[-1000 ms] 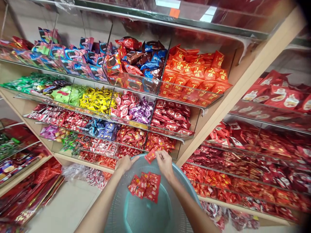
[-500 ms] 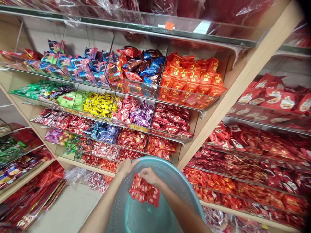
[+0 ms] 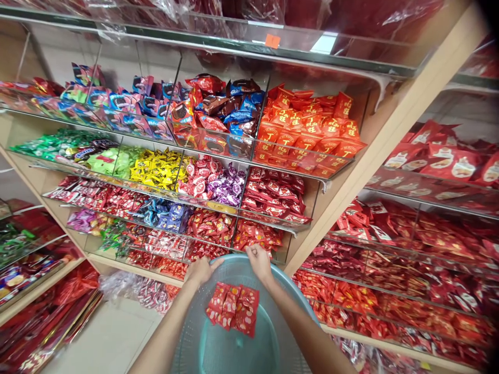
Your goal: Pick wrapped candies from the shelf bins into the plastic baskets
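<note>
A teal plastic basket [image 3: 296,296] with perforated sides is below the shelves, tilted toward me. My left hand [image 3: 200,271] grips its upper left rim, thumb lying along the edge. Inside the basket, against its far wall, are several red candy packets [image 3: 234,307]. My right hand [image 3: 259,259] is above the packets at the far rim, its fingers curled near the lowest bin of red candies [image 3: 258,234]. Whether anything is between those fingertips is too small to tell.
Glass-fronted shelves hold green, yellow [image 3: 158,169], purple and blue sweets, with orange-red packets [image 3: 307,127] above. A slanting wooden upright [image 3: 351,182] divides them from more red packets at right. Pale floor [image 3: 111,335] shows at lower left.
My right hand has moved up and away from the red packets in the basket to the far rim. The packets now lie uncovered. My left hand stays on the rim.
</note>
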Motion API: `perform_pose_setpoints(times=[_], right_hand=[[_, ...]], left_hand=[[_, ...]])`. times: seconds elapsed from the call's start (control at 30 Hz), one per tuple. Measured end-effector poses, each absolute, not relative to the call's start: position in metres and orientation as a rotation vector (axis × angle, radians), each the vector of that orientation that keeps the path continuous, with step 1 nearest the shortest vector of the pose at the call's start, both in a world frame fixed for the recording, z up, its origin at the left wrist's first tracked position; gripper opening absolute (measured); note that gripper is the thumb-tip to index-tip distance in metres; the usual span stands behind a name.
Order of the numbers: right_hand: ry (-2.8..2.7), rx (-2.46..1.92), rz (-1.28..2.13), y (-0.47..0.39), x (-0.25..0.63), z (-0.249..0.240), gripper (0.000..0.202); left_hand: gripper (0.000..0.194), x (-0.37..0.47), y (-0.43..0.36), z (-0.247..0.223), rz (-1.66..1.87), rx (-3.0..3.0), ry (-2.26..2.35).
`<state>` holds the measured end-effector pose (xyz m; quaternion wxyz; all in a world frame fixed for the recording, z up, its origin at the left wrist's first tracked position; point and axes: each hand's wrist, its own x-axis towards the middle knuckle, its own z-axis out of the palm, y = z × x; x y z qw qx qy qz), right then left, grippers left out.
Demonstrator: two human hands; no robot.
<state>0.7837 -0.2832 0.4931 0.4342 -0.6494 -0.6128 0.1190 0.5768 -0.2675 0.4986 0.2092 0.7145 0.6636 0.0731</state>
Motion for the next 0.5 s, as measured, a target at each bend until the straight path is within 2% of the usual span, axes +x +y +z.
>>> perform_pose_setpoints(times=[0.23, 0.5], right_hand=[[-1.435, -1.814, 0.264, -0.26, 0.779, 0.499, 0.031], [-1.354, -1.948, 0.211, -0.251, 0.771, 0.497, 0.034]], left_hand=[[0.074, 0.575, -0.264, 0.492, 0.227, 1.996, 1.837], [0.072, 0.575, -0.263, 0.493, 0.203, 1.983, 1.844]])
